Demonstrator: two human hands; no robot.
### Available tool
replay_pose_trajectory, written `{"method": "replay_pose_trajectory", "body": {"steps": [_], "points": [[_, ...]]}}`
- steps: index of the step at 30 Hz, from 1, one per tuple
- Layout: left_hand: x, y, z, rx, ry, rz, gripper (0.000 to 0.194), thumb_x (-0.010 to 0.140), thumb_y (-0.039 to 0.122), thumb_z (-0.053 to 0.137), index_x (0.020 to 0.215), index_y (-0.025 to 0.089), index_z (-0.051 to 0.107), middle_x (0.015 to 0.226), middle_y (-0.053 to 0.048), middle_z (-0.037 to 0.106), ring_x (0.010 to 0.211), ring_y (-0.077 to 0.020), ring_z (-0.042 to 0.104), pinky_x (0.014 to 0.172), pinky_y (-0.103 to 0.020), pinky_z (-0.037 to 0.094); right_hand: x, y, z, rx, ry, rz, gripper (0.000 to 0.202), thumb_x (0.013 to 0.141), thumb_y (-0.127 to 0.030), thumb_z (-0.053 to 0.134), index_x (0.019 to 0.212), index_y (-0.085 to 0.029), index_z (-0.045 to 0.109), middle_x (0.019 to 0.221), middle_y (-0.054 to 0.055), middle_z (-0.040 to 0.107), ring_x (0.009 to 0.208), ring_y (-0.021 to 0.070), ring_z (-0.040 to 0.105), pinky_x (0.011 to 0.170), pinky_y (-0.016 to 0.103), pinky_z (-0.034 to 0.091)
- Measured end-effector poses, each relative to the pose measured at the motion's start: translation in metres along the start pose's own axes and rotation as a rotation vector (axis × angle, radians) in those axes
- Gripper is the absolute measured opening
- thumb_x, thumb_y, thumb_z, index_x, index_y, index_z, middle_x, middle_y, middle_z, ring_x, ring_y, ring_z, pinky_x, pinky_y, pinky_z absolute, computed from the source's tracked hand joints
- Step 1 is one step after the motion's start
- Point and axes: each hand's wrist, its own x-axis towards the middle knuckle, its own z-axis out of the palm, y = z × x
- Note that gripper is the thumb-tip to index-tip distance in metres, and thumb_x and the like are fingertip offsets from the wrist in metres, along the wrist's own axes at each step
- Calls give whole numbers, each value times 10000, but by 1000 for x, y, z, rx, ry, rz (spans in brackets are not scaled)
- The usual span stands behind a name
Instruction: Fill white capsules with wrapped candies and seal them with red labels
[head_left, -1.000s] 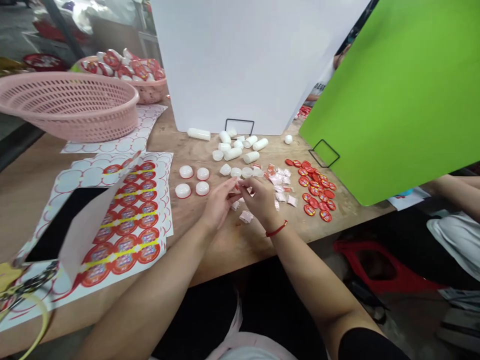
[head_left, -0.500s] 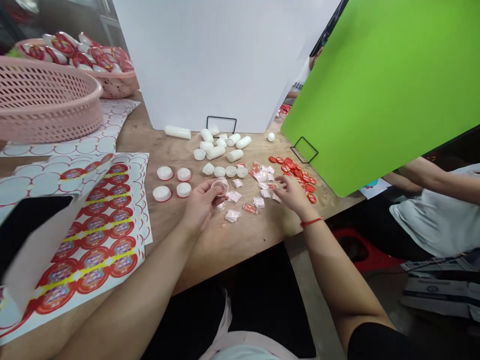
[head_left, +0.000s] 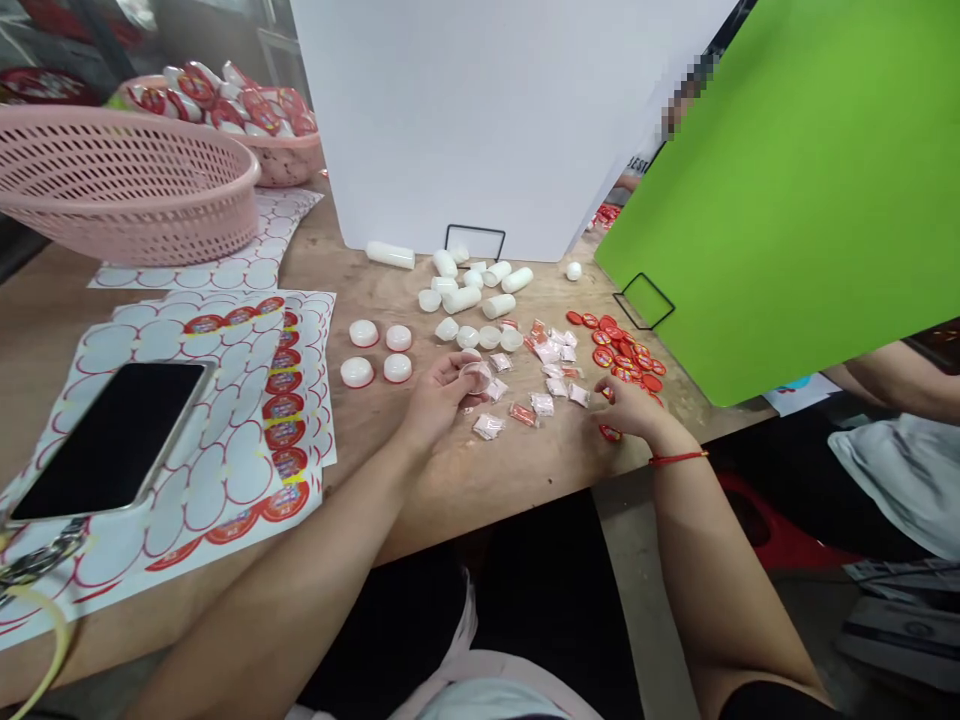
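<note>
A clear round cup (head_left: 475, 378) is held between the fingers and thumb of my left hand (head_left: 441, 398). My right hand (head_left: 634, 410) is at the near edge of the pile of red discs (head_left: 616, 345); its thumb and fingertips are around a red disc, and whether they grip it is unclear. Between my hands lie small pink and white packets (head_left: 541, 404) and a red packet (head_left: 523, 414). White cups (head_left: 461, 298) are grouped farther back, some stacked. Several white domed pieces with red rims (head_left: 397, 368) sit left of my left hand.
Sticker sheets (head_left: 247, 400) with a phone (head_left: 112, 440) on top cover the left side. Pink baskets (head_left: 180, 225) stand behind them. A white board (head_left: 480, 120) and a green board (head_left: 795, 180) stand at the back and right. A co-worker's arm (head_left: 892, 385) shows at right.
My right hand has moved from the packets to the near side of the red discs. My left hand still holds the clear cup. The camera view has shifted left, showing the whole phone.
</note>
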Motion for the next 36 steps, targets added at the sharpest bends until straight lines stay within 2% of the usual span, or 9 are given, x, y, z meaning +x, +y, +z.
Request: {"method": "replay_pose_trajectory", "body": {"steps": [4, 8, 13, 17, 20, 25, 28, 32, 36], "points": [[-1, 2, 2, -37, -16, -20, 366, 694, 223, 809, 1019, 178, 647, 810, -9, 732, 636, -116, 685, 596, -213, 533, -2, 11, 0, 13, -120, 4, 496, 601, -153, 789, 1073, -185, 640, 790, 26, 690, 613, 164, 622, 531, 246, 420], [-2, 0, 4, -56, -33, -47, 348, 710, 240, 819, 1004, 160, 650, 784, -22, 730, 650, -131, 692, 625, -242, 558, -8, 4, -2, 57, -144, -87, 347, 623, -58, 696, 938, -188, 625, 787, 17, 693, 684, 163, 644, 573, 239, 460], [-2, -2, 3, -8, -52, -49, 351, 705, 269, 837, 983, 161, 652, 807, -26, 739, 637, -137, 699, 591, -231, 536, -35, -59, 1, 622, -16, -700, 254, 768, -264, 736, 989, -216, 621, 1040, 49, 657, 925, 193, 657, 783, 340, 607], [-3, -2, 4, -31, -76, -63, 359, 691, 272, 854, 952, 163, 632, 813, -35, 752, 652, -149, 706, 620, -257, 561, -40, -114, 14, 926, 88, -878, 317, 825, -383, 768, 1077, -254, 626, 1105, 50, 632, 1044, 198, 646, 848, 362, 632], [-2, -1, 2, -55, -50, -56, 320, 700, 280, 852, 890, 150, 631, 746, -26, 739, 600, -125, 673, 639, -272, 577, -34, -132, 22, 858, 117, -965, 303, 853, -395, 763, 1110, -261, 673, 1118, 61, 642, 1048, 204, 653, 849, 372, 634], [-2, -1, 3, -72, -11, -83, 277, 682, 217, 856, 871, 134, 671, 762, -50, 750, 635, -142, 692, 664, -287, 590, -33, -136, 28, 619, 378, -1028, 285, 923, -331, 697, 1204, -283, 704, 1198, 88, 653, 1134, 240, 636, 975, 451, 572], [-5, 0, 5, -85, 25, -105, 238, 680, 196, 850, 855, 125, 705, 792, -62, 756, 661, -138, 691, 660, -259, 574, -34, -137, 28, 551, 399, -1080, 304, 943, -320, 668, 1243, -287, 693, 1210, 90, 647, 1135, 233, 637, 996, 443, 553], [-7, 6, 5, -145, -67, -138, 141, 769, 143, 734, 904, 105, 749, 918, -98, 769, 767, -140, 705, 751, -260, 586, -26, -135, 26, 514, 376, -1059, 311, 944, -354, 665, 1241, -270, 702, 1182, 95, 657, 1107, 235, 645, 987, 440, 547], [-8, 12, 5, -259, -188, -162, 231, 758, 16, 609, 920, 85, 758, 1015, -104, 762, 889, -160, 718, 927, -317, 590, -17, -128, 22, 514, 368, -1051, 307, 952, -375, 652, 1233, -269, 714, 1162, 100, 662, 1092, 241, 645, 969, 444, 547]]}}
